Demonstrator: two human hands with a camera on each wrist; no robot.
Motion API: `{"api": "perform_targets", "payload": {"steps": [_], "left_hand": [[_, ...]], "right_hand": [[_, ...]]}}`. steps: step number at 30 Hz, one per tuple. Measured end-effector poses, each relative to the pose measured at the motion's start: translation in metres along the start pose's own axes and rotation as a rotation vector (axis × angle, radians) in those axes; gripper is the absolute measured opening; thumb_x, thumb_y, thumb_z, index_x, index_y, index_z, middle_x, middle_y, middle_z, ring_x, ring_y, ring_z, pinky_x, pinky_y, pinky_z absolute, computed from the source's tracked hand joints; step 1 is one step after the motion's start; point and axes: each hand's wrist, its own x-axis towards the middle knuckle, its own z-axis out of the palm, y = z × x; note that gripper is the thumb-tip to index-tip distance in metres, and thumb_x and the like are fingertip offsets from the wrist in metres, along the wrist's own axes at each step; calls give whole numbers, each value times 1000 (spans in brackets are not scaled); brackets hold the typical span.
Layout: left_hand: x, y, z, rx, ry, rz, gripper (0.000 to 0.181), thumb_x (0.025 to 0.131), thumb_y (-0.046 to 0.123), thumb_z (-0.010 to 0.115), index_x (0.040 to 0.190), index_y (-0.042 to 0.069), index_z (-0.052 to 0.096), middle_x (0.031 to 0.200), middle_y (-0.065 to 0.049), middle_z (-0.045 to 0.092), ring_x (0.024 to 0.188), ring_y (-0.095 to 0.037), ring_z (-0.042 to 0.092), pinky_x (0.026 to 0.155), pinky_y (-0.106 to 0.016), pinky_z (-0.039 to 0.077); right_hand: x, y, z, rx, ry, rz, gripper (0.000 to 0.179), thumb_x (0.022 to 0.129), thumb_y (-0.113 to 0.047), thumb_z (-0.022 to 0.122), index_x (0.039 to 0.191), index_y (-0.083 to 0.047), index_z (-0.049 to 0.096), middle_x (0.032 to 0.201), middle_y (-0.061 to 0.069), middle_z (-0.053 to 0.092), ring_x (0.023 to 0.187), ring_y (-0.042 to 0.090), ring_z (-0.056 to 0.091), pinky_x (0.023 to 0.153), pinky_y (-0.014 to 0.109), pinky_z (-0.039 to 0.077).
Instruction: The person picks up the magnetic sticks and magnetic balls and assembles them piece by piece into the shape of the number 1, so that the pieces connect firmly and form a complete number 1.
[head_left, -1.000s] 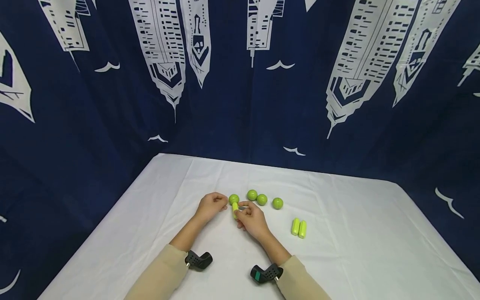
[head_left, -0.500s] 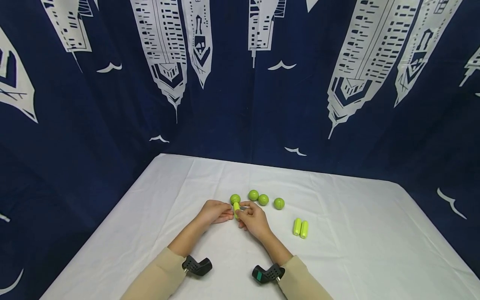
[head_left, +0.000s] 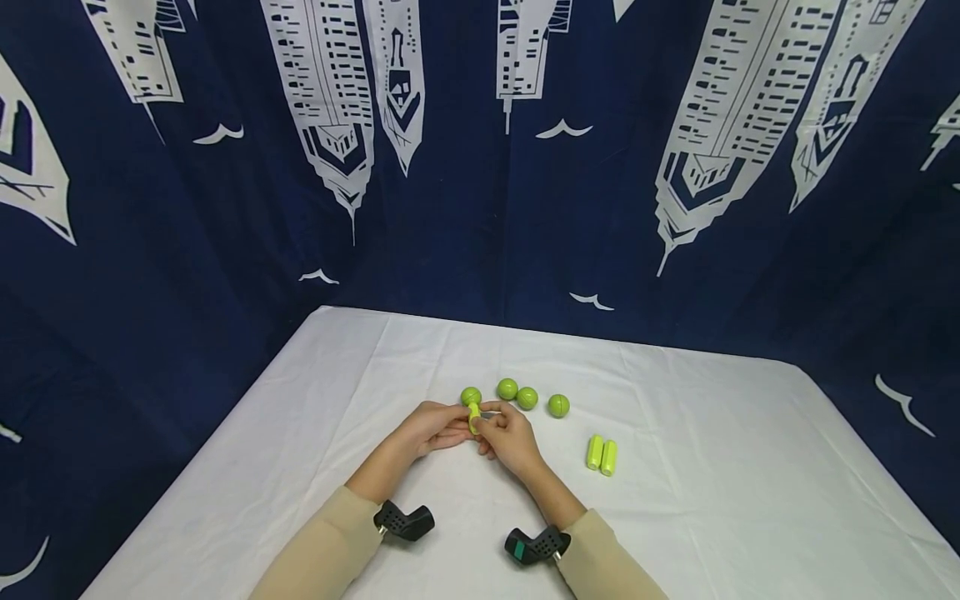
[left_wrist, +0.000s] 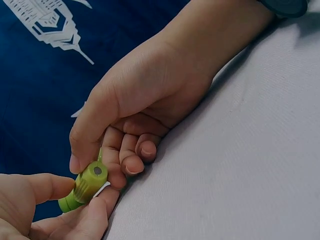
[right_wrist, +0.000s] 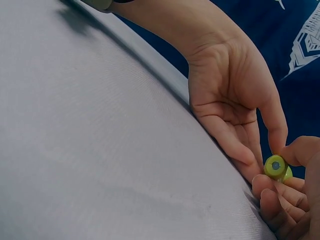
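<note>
Right hand [head_left: 510, 440] and left hand [head_left: 435, 427] both grasp one yellow-green cylinder [left_wrist: 89, 186] between thumb and fingertips over a white-covered worktop [head_left: 750, 467], near the leftmost of four green balls [head_left: 558, 406], as two similar cylinders [head_left: 595, 452] lie side by side to the right.

Yellow-green cylinder [left_wrist: 90, 183], grey-centred end, between both hands [head_left: 435, 425] [head_left: 512, 438]

Glossy green balls [head_left: 527, 398], smooth plastic-looking cylinders [left_wrist: 90, 185] – matt white tablecloth [head_left: 750, 475]; navy cloth backdrop [head_left: 585, 217]

the head view looks forward and down; both wrist views share the held cylinder [left_wrist: 89, 184] up close.
</note>
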Motion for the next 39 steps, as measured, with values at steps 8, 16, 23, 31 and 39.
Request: {"api": "perform_targets", "payload": {"steps": [8, 16, 23, 31, 39], "left_hand": [[2, 1, 5, -32, 35, -1, 24, 92, 5, 65, 106, -14, 65, 73, -6, 69, 63, -9, 66, 68, -19, 58], [4, 1, 5, -95, 77, 0, 29, 91, 5, 66, 111, -16, 62, 71, -5, 67, 62, -7, 65, 66, -16, 57], [8, 4, 2, -93, 119, 18, 32, 91, 7, 67, 113, -16, 62, 75, -6, 68, 64, -8, 66, 67, -17, 57], [16, 5, -6, -67, 135, 51, 35, 91, 10, 68, 114, -15, 61, 78, -6, 66, 65, -6, 64, 68, -17, 58], [18, 7, -4, -47, 136, 72, 34, 90, 9, 68, 113, -15, 62, 78, -7, 67, 66, -8, 65, 69, -18, 58]], "right_hand": [[1, 2, 1, -1, -2, 8, 32, 92, -9, 64, 118, 7, 56, 65, 6, 61, 46, 8, 52, 41, 16, 44], [1, 0, 3, 9, 3, 16, 32, 93, -10, 63, 119, 6, 56, 66, 4, 61, 47, 8, 52, 41, 16, 45], [-5, -11, 3, 21, -9, 13, 34, 94, -6, 60, 121, 13, 52, 70, 16, 62, 47, 8, 52, 42, 17, 45], [-6, -17, 3, 14, -10, 5, 34, 94, -5, 60, 120, 14, 52, 68, 13, 61, 47, 8, 52, 42, 18, 46], [2, -2, -1, 20, 19, 5, 34, 92, -9, 63, 120, 9, 55, 68, 9, 62, 47, 9, 53, 41, 19, 48]]}}
